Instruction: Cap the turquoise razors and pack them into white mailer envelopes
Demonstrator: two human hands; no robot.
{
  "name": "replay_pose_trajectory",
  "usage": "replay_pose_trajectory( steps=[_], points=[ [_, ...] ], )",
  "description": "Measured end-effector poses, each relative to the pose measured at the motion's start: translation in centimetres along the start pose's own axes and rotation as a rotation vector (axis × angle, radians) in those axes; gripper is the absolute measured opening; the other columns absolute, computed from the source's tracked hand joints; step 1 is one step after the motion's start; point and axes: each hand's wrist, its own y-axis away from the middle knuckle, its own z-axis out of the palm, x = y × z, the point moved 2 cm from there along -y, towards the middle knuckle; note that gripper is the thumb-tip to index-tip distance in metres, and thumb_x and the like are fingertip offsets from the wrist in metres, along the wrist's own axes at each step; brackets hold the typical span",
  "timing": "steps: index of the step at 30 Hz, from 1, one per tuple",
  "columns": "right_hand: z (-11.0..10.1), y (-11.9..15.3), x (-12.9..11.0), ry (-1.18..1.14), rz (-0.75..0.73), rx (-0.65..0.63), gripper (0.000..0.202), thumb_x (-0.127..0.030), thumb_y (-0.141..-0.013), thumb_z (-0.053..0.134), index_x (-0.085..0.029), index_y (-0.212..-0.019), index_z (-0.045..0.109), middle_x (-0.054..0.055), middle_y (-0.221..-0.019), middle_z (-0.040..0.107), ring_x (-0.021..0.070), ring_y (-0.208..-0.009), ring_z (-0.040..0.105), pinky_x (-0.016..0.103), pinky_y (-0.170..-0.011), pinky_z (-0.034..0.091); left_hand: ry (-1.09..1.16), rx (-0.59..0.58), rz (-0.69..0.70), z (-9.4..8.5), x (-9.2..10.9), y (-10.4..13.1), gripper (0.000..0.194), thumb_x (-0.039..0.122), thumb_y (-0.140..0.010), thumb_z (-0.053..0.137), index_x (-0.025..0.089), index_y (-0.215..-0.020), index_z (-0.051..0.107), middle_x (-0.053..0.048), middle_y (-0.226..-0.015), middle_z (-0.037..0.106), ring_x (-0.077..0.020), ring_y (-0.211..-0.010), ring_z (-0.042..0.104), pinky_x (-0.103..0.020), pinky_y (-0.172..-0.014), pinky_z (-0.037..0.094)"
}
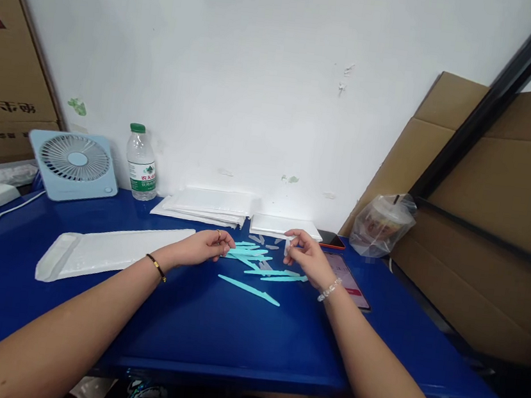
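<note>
From my remote seat I see the right hand (309,259) pinching a small clear piece (287,247) between thumb and fingers. Left hand (206,246) curled at the near ends of turquoise sticks (245,253); I can't tell whether it grips one. Sticks heaped loosely on the blue table (229,336), between both hands. One stick (248,288) lies apart, nearer the front edge.

Plastic meets paper on a smooth, glossy tabletop (238,341)!
Mid-table, smooth plastic in the turquoise strips (248,289) and a translucent plastic piece (287,248); at the back left corner, a matt plastic fan (75,160); along the back edge, a shiny, clear plastic bottle (142,159); back right corner, a crinkled, glossy plastic bag (362,222); and past the right edge, dull, matt cardboard (498,234)!
</note>
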Motion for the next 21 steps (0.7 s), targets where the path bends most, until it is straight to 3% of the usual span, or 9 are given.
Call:
replay_pose_trajectory(
  steps=[7, 12, 17, 21],
  points=[
    [0.3, 0.1, 0.5, -0.215, 0.117, -0.045, 0.03, -0.033, -0.066, 0.072, -0.017, -0.084, 0.055, -0.001, -0.066, 0.061, 0.0166, -0.065, 0.067, 0.024, -0.055, 0.051, 0.041, 0.0, 0.011, 0.0, 0.0, -0.1, 0.034, 0.045, -0.081, 0.047, 0.017, -0.099, 0.051, 0.001, -0.078, 0.052, -0.0107, -0.065, 0.049, -0.023, -0.06, 0.038],
    [0.4, -0.1, 1.2, -0.211, 0.131, -0.01, 0.029, -0.037, -0.065, 0.074, -0.015, -0.075, 0.057, 0.002, -0.061, 0.065, 0.0144, -0.054, 0.065, 0.021, -0.047, 0.049, 0.055, 0.001, 0.021, 0.1, 0.1, 0.0, 0.036, 0.047, -0.08, 0.048, 0.017, -0.099, 0.052, 0.001, -0.078, 0.052, -0.0105, -0.065, 0.049, -0.023, -0.062, 0.039],
    [0.5, 0.0, 1.0, -0.208, 0.1, -0.041, 0.027, -0.036, -0.068, 0.072, -0.015, -0.078, 0.058, 0.003, -0.067, 0.067, 0.0164, -0.063, 0.067, 0.024, -0.054, 0.052, 0.055, -0.003, 0.021, 0.1, -0.1, -0.1, 0.036, 0.047, -0.08, 0.049, 0.017, -0.099, 0.052, 0.001, -0.078, 0.052, -0.0106, -0.065, 0.048, -0.024, -0.063, 0.039],
    [0.7, 0.1, 0.8, -0.213, 0.131, -0.069, 0.026, -0.036, -0.07, 0.07, -0.015, -0.077, 0.057, 0.003, -0.066, 0.066, 0.0149, -0.056, 0.066, 0.023, -0.05, 0.05, 0.048, -0.006, 0.017, 0.1, -0.1, -0.2, 0.036, 0.047, -0.08, 0.048, 0.018, -0.1, 0.052, 0.001, -0.079, 0.053, -0.0109, -0.066, 0.049, -0.024, -0.063, 0.04]
  ],
)
